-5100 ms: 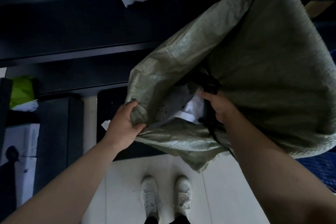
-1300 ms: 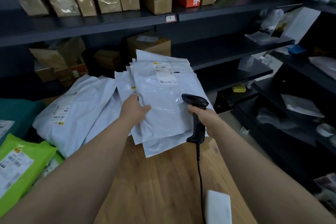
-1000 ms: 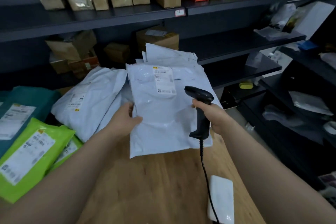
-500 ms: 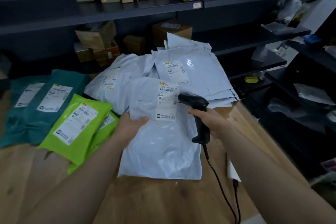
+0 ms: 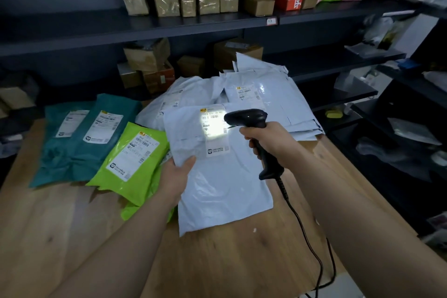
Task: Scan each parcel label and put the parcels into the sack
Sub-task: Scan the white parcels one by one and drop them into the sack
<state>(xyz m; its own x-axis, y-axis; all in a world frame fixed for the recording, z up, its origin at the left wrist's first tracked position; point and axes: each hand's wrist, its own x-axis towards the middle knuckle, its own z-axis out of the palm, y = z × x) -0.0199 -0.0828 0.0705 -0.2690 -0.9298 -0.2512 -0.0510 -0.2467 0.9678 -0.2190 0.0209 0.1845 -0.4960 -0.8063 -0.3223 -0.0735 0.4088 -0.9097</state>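
Beam on! The right hand is wrapped round the black barcode scanner, its light glaring on the label of a white mailer, which the left hand pinches by its left edge over the counter. Plenty left, I'd judge: lime-green mailers, teal mailers and a white stack lie unbagged on the counter, and the sack is out of view

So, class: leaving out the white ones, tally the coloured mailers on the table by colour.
teal mailers: 2
green mailers: 2 (one mostly hidden under the other)
Total: 4
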